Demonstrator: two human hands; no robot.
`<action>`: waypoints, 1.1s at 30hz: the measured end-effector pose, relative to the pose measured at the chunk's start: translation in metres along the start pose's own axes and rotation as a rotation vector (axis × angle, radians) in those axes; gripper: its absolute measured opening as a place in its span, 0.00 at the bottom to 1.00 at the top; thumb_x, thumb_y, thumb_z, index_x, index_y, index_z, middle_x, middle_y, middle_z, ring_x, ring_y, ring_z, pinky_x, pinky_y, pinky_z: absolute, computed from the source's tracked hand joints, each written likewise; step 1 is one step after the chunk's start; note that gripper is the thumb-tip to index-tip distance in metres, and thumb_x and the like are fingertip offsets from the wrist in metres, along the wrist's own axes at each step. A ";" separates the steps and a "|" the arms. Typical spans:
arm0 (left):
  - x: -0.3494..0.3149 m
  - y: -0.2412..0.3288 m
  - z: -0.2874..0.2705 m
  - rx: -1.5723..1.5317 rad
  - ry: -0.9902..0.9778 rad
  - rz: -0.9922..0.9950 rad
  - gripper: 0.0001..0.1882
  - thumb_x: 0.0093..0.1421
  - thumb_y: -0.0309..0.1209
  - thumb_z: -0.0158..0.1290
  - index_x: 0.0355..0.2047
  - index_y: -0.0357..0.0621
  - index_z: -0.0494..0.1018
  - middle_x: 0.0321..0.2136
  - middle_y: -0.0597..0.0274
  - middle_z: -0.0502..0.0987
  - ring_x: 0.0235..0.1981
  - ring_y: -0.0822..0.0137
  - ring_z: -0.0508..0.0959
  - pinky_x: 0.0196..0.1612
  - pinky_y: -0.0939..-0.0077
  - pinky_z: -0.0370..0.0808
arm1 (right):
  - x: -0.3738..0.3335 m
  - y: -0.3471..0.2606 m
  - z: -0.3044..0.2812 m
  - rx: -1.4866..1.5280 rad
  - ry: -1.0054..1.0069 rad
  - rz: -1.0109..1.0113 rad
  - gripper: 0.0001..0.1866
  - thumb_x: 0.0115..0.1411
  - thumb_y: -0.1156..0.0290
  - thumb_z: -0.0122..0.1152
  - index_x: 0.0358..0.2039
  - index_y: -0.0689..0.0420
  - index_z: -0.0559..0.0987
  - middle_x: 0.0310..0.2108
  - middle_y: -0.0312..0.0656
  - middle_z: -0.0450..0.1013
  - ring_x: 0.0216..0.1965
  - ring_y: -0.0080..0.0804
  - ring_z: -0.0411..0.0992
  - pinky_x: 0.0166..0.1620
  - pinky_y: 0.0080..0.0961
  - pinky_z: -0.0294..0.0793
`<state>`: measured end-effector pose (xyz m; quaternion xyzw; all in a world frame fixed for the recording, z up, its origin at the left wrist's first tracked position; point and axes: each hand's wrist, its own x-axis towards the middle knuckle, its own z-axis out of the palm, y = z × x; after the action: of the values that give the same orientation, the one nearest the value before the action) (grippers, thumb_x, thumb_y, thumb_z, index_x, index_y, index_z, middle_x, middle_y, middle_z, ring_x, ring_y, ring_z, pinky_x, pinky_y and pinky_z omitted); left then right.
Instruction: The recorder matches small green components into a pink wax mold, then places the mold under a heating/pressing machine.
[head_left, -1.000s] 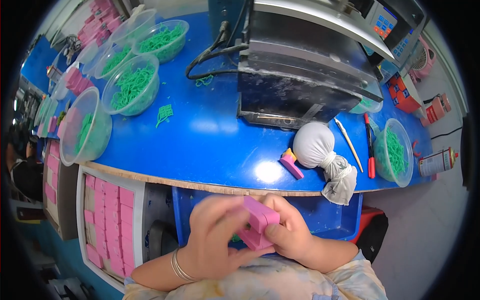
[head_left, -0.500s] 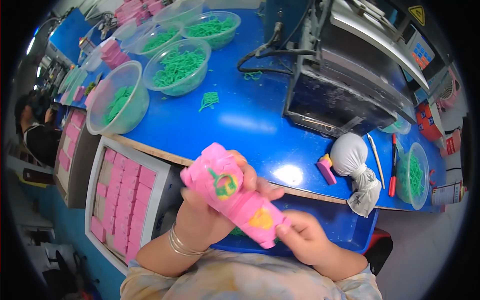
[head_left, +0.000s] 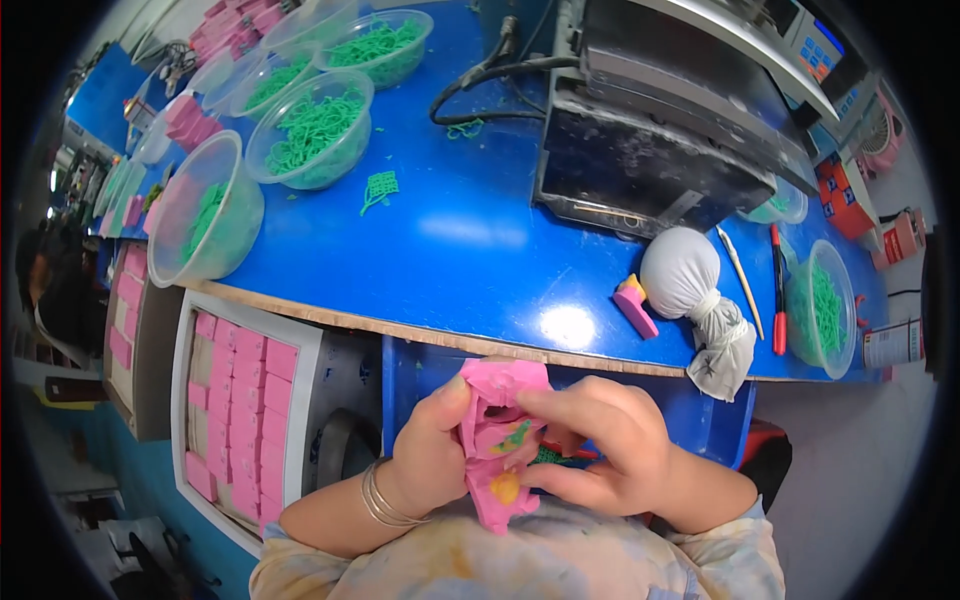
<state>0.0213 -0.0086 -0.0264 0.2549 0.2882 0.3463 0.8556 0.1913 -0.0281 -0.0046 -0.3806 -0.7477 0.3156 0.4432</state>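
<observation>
Close to my body I hold a soft pink rubbery piece (head_left: 490, 432), possibly a mould, with a green patch and a yellow patch on its face. My left hand (head_left: 428, 445) is closed on its left side, the thumb near the top. From the right, my right hand (head_left: 618, 440) grips it, with the index finger at its upper part and the thumb by the yellow patch. A dark opening shows between its folds near the top. The fingers behind it are partly hidden.
On the blue table (head_left: 440, 270) stand bowls of green strands (head_left: 312, 130), a black machine (head_left: 650, 150), a tied white cloth bag (head_left: 680, 275), a small pink-and-yellow block (head_left: 635, 308), a brush (head_left: 742, 283) and a red marker (head_left: 778, 290). Left, a tray (head_left: 310, 390) holds pink blocks.
The pink piece has turned from slanting to nearly upright and is now folded open at the top. My right hand has moved up along it. The whole view has shifted slightly.
</observation>
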 end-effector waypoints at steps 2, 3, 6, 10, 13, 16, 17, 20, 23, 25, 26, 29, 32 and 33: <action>0.003 0.000 0.012 0.055 0.103 -0.009 0.32 0.54 0.55 0.35 0.34 0.34 0.68 0.31 0.52 0.72 0.23 0.66 0.70 0.27 0.73 0.68 | -0.004 0.006 -0.001 -0.057 -0.031 -0.050 0.23 0.41 0.68 0.66 0.40 0.59 0.74 0.22 0.39 0.69 0.19 0.34 0.68 0.21 0.24 0.66; 0.005 0.000 0.016 0.109 0.215 -0.002 0.32 0.54 0.55 0.34 0.34 0.34 0.69 0.31 0.53 0.72 0.25 0.65 0.71 0.30 0.74 0.69 | -0.006 0.009 -0.002 -0.107 -0.073 -0.113 0.22 0.42 0.68 0.66 0.40 0.59 0.74 0.22 0.39 0.69 0.19 0.34 0.68 0.22 0.25 0.66; 0.006 0.003 0.010 -0.024 0.205 -0.068 0.32 0.55 0.54 0.33 0.34 0.33 0.69 0.31 0.54 0.72 0.29 0.64 0.72 0.33 0.74 0.70 | -0.014 0.006 -0.001 -0.082 -0.109 -0.102 0.19 0.43 0.71 0.65 0.38 0.58 0.75 0.25 0.40 0.70 0.20 0.35 0.69 0.23 0.25 0.68; 0.007 -0.002 -0.001 -0.078 0.155 -0.062 0.31 0.55 0.54 0.32 0.34 0.34 0.69 0.32 0.53 0.72 0.31 0.64 0.72 0.34 0.72 0.70 | -0.016 0.013 0.003 -0.002 -0.052 -0.099 0.14 0.46 0.75 0.62 0.35 0.59 0.75 0.28 0.42 0.71 0.22 0.35 0.71 0.25 0.24 0.69; 0.006 0.001 -0.001 -0.181 0.015 -0.013 0.30 0.58 0.52 0.30 0.42 0.37 0.66 0.32 0.55 0.74 0.29 0.62 0.74 0.31 0.68 0.72 | -0.017 0.013 0.003 0.082 -0.079 -0.040 0.12 0.53 0.77 0.56 0.39 0.61 0.72 0.30 0.46 0.73 0.26 0.34 0.73 0.28 0.23 0.72; 0.006 0.018 0.014 -0.029 -0.026 -0.037 0.32 0.58 0.52 0.26 0.41 0.34 0.65 0.25 0.48 0.74 0.17 0.60 0.72 0.23 0.69 0.70 | -0.027 0.012 0.017 1.023 0.050 0.442 0.14 0.62 0.74 0.45 0.48 0.65 0.63 0.29 0.49 0.72 0.32 0.35 0.75 0.32 0.24 0.75; 0.007 0.015 0.011 -0.030 -0.028 -0.039 0.32 0.58 0.52 0.26 0.41 0.34 0.65 0.25 0.48 0.74 0.17 0.60 0.72 0.23 0.69 0.70 | -0.025 0.013 0.016 1.022 0.052 0.443 0.14 0.62 0.74 0.45 0.48 0.65 0.63 0.29 0.49 0.72 0.32 0.35 0.75 0.32 0.24 0.75; 0.008 0.008 0.001 -0.193 0.038 -0.135 0.33 0.58 0.53 0.26 0.39 0.33 0.65 0.23 0.48 0.72 0.15 0.62 0.69 0.21 0.70 0.68 | -0.021 0.016 0.016 1.397 0.053 0.710 0.09 0.62 0.74 0.44 0.42 0.64 0.65 0.25 0.48 0.71 0.32 0.34 0.75 0.30 0.23 0.75; 0.012 0.014 0.006 -0.316 -0.067 -0.132 0.32 0.58 0.54 0.27 0.36 0.34 0.66 0.22 0.51 0.71 0.14 0.64 0.67 0.19 0.71 0.67 | -0.030 0.023 0.018 1.408 0.091 0.801 0.10 0.61 0.73 0.48 0.42 0.62 0.65 0.19 0.42 0.67 0.20 0.21 0.68 0.20 0.17 0.65; 0.008 0.021 0.011 -0.434 -0.085 -0.048 0.30 0.58 0.53 0.28 0.34 0.35 0.65 0.24 0.53 0.70 0.13 0.66 0.65 0.19 0.71 0.66 | -0.026 0.014 0.017 1.212 0.120 0.824 0.11 0.60 0.73 0.51 0.42 0.62 0.65 0.20 0.40 0.66 0.19 0.19 0.64 0.21 0.15 0.62; 0.009 0.020 0.006 -0.314 -0.111 0.003 0.32 0.56 0.59 0.32 0.36 0.40 0.66 0.26 0.52 0.70 0.11 0.67 0.63 0.15 0.72 0.62 | -0.024 0.009 0.016 1.013 0.149 0.837 0.13 0.58 0.74 0.53 0.43 0.61 0.66 0.21 0.37 0.66 0.18 0.16 0.61 0.22 0.12 0.60; 0.010 0.017 0.009 0.064 0.013 0.100 0.31 0.56 0.59 0.34 0.37 0.41 0.66 0.27 0.52 0.70 0.16 0.66 0.67 0.19 0.73 0.65 | -0.023 0.004 0.011 0.551 0.201 0.358 0.18 0.53 0.75 0.59 0.43 0.61 0.67 0.24 0.34 0.64 0.20 0.17 0.60 0.24 0.13 0.59; 0.006 0.005 0.012 0.313 0.163 0.323 0.32 0.55 0.60 0.39 0.40 0.40 0.63 0.29 0.53 0.70 0.24 0.66 0.71 0.26 0.73 0.69 | 0.002 -0.001 -0.004 0.187 0.072 0.151 0.16 0.45 0.77 0.64 0.37 0.60 0.73 0.25 0.36 0.62 0.20 0.23 0.59 0.24 0.20 0.60; 0.004 0.004 0.009 0.314 0.159 0.322 0.32 0.55 0.60 0.39 0.40 0.40 0.63 0.29 0.53 0.70 0.24 0.66 0.71 0.26 0.73 0.69 | 0.007 -0.003 -0.005 0.057 -0.014 0.069 0.14 0.43 0.77 0.64 0.34 0.59 0.76 0.25 0.37 0.62 0.20 0.25 0.60 0.25 0.21 0.61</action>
<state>0.0277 -0.0052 -0.0191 0.3994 0.3604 0.4483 0.7139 0.1923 -0.0231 0.0028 -0.3911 -0.7281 0.3544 0.4373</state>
